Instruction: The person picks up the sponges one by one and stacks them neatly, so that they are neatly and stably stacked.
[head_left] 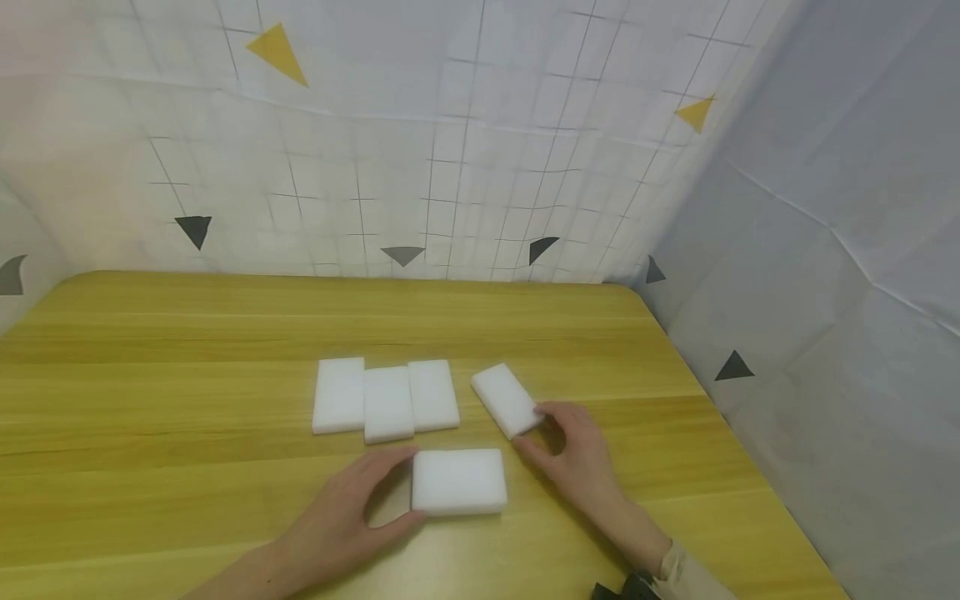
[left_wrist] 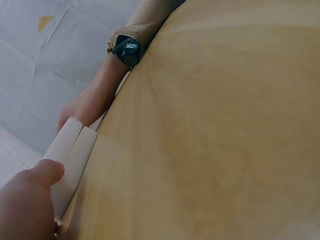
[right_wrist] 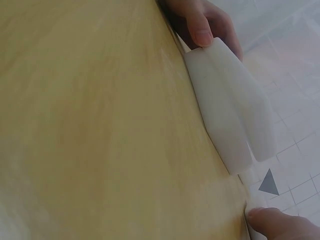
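The left hand [head_left: 341, 508], curved in a C, holds the white foam-block stack [head_left: 459, 482] by its left end; right of that stack, the right hand [head_left: 581, 454] pinches a slanted foam block [head_left: 504, 396].

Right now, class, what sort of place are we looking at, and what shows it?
Probably a screened tabletop workspace: a wood-grain table, a gridded white backdrop behind it, and white blocks on top.

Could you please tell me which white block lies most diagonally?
The rightmost block, pinched by the right hand; the row of three blocks and the two stacked blocks at the left hand lie much straighter.
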